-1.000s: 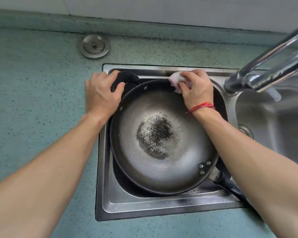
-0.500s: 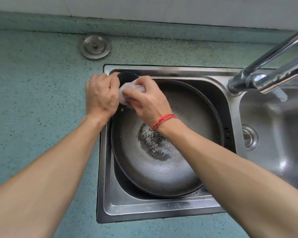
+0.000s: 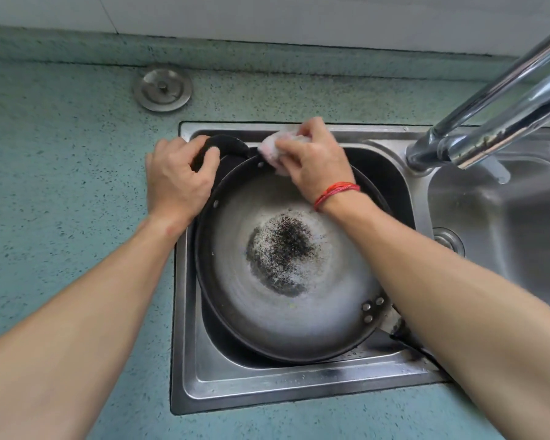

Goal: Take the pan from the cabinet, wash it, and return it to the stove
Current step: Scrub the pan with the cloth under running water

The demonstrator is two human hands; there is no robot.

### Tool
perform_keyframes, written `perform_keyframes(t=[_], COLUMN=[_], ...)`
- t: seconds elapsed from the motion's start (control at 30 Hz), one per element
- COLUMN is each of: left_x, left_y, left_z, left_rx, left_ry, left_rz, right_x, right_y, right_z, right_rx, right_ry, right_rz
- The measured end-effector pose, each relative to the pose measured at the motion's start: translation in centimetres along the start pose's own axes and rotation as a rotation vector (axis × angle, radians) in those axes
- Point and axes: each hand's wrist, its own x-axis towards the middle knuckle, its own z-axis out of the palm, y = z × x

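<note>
Forearms reach in from the lower corners, both bare; between them lies the front rim of a steel sink (image 3: 267, 389) set into a speckled teal tabletop (image 3: 61, 185); the pan (image 3: 299, 322) sits in the sink's left basin, tilted, its near edge over the front of the basin and its far edge close to the back wall of the basin; a dark long handle (image 3: 404, 336) leaves the pan at the near right, just past three rivets (image 3: 370, 308), and passes under the right forearm; a patch of black burnt specks (image 3: 280, 255) marks the middle of the pan's grey inside; further in, the two hands are apart, each clamped on something of its own; the left hand (image 3: 178, 182) curls over the black side grip (image 3: 229, 144) at the pan's far left edge, thumb on the near side of it; the right hand (image 3: 315, 166), with a red string bracelet (image 3: 335, 192) at the wrist, bunches a pale pinkish cloth (image 3: 273, 147) in its fingers and presses it on the pan's far rim, just beside the side grip; to the right, a second basin (image 3: 505, 223) lies empty of dishes, and a chrome faucet (image 3: 489, 122) rises from the divider and slants up out of view; beyond the sink, a round metal disc (image 3: 162, 88) sits flat on the tabletop; behind it runs a teal upstand, then a pale tiled wall (image 3: 267, 17).
</note>
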Motion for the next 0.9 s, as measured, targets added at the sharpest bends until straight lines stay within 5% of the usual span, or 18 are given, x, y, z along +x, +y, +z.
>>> perform_keyframes(t=[0.27,0.5,0.9], left_x=[0.1,-0.1,-0.3], left_y=[0.0,-0.1,0.1], left_z=[-0.1,-0.1,-0.2], left_rx=[0.052,0.047,0.069], left_ry=[0.007,0.017,0.009], left_rz=[0.058,0.071,0.062], right_x=[-4.5,-10.2,-14.5], right_y=[6.6,8.3,1.4], right_z=[-5.4,-8.7,-9.9], right_rx=[-0.214,-0.412,-0.574], right_ry=[0.024,-0.083,-0.843], right_rz=[0.097,-0.073,-0.031])
